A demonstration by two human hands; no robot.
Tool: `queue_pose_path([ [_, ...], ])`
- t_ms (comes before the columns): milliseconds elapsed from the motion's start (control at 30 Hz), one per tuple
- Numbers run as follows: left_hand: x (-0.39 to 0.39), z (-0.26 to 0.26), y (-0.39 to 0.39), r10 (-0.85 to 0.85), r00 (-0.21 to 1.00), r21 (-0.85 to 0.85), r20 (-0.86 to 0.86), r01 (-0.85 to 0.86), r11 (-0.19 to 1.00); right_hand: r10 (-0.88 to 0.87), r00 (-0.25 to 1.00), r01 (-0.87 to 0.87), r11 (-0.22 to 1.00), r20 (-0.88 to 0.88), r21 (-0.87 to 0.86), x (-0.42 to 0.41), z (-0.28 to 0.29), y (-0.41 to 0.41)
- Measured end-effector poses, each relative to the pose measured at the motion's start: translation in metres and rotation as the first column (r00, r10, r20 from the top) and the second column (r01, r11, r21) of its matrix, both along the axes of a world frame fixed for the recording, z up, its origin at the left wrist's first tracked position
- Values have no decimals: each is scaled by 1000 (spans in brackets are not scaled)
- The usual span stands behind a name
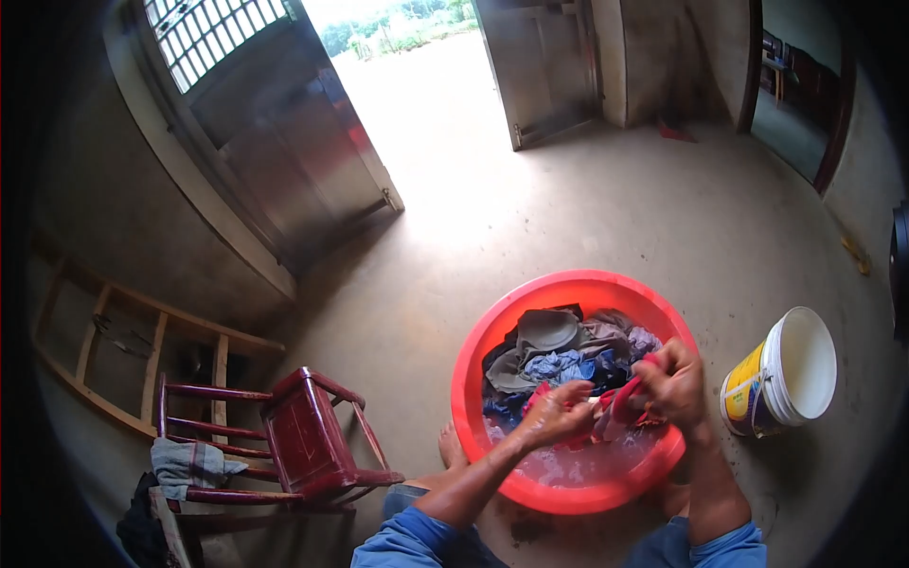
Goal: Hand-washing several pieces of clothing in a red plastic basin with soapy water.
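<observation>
A large red plastic basin (472,358) stands on the floor between my feet, with soapy water (561,465) at its near side. Both my hands are over it, gripping a wet red cloth garment (625,408). My left hand (561,412) holds one part of it low, close to the water. Higher and to the right, my right hand (671,383) clutches another part, and some red fabric shows above its fingers. Behind my hands lies a heap of wet clothes: a grey moulded bra cup (547,330), a light-blue cloth (557,366) and darker pieces.
A white plastic bucket (802,369) with a yellow label stands right of the basin. To the left is a dark-red wooden chair (305,433) with a grey towel (188,461) on it. A wooden ladder-like frame (153,355) is by the wall. Metal double doors (291,149) stand open ahead.
</observation>
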State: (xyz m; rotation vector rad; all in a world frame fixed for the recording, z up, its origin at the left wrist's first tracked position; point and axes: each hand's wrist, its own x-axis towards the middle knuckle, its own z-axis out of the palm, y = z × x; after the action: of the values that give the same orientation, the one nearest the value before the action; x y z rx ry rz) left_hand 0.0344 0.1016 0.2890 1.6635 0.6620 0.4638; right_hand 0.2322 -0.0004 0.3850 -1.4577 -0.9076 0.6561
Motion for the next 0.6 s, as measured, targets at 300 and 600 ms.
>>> queue_pose_path([
  [300,6,16,-6,-134,985,226,-107,155,962,127,991,-116,967,-36,227,-9,27,-2],
  [600,-8,30,7,-30,957,50,-288,47,998,-43,985,11,982,168,191,11,14,-7],
])
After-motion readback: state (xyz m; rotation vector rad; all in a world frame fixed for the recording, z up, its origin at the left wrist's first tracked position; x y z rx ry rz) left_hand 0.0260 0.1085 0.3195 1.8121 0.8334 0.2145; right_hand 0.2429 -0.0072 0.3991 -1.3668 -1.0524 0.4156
